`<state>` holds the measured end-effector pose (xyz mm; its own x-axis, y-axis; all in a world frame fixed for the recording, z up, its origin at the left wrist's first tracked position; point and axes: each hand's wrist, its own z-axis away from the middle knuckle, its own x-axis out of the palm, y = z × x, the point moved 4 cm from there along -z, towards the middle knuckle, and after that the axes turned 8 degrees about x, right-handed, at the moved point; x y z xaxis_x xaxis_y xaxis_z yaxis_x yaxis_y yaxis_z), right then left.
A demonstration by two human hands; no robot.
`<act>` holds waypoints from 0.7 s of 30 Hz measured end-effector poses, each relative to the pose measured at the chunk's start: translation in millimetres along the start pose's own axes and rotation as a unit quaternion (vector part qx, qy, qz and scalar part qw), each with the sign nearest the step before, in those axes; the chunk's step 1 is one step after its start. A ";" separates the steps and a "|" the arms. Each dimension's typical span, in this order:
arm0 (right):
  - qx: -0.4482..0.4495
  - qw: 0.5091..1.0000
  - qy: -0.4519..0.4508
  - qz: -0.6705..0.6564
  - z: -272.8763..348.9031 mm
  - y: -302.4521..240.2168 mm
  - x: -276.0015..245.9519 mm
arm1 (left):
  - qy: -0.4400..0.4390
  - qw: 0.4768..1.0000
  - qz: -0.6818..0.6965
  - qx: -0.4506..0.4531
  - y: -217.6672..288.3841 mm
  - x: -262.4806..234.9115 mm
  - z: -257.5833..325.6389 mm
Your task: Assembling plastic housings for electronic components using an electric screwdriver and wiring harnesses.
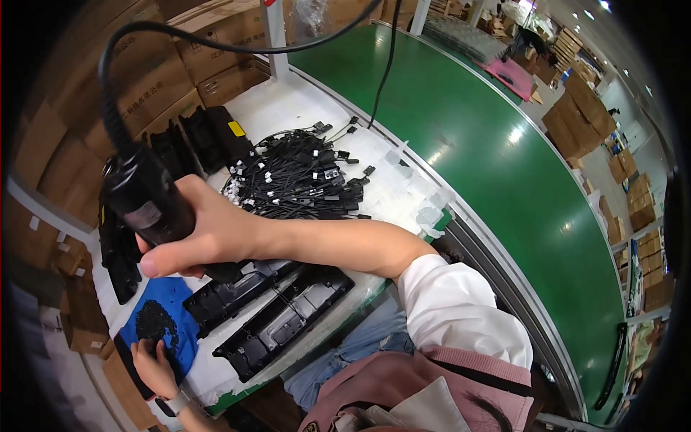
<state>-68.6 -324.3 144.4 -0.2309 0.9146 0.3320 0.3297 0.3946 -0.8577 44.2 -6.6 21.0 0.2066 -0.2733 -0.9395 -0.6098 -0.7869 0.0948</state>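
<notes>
My right hand (209, 234) is wrapped around a black electric screwdriver (147, 194), whose black cable (216, 43) loops upward. The tool's lower end sits over one of two long black plastic housings (284, 320) lying side by side on the white table (281, 108). My left hand (151, 366), with a watch on the wrist, rests its fingers on a pile of small black screws (155, 320) in a blue tray (180, 295). Whether it holds a screw is hidden.
A heap of black wire harnesses with white connectors (299, 180) lies behind my right arm, with clear plastic pieces (425, 205) beside it. More black housings (209, 137) are stacked at left. Cardboard boxes (151, 79) line the far side. A green conveyor belt (497, 144) runs on the right.
</notes>
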 end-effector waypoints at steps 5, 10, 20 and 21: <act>-0.010 1.000 -0.008 0.017 -5.1 5.3 3.6 | 0.055 0.998 0.003 -0.014 3.4 -10.1 1.8; -0.012 0.999 -0.001 0.035 -2.7 3.0 -0.7 | 0.056 0.997 0.060 0.007 -0.7 -5.7 -0.7; 0.001 0.998 0.022 0.065 -4.3 10.3 2.4 | 0.154 0.979 0.127 0.033 2.9 -12.4 7.7; 0.011 0.995 0.046 0.085 -1.5 8.4 1.4 | 0.156 0.979 0.129 0.025 7.8 -13.3 5.3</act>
<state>-64.8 -319.6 138.2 -0.0890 0.9724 0.2158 0.3367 0.2333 -0.9123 32.6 -6.2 32.5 0.2608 -0.6209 -0.7392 -0.7076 -0.6439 0.2912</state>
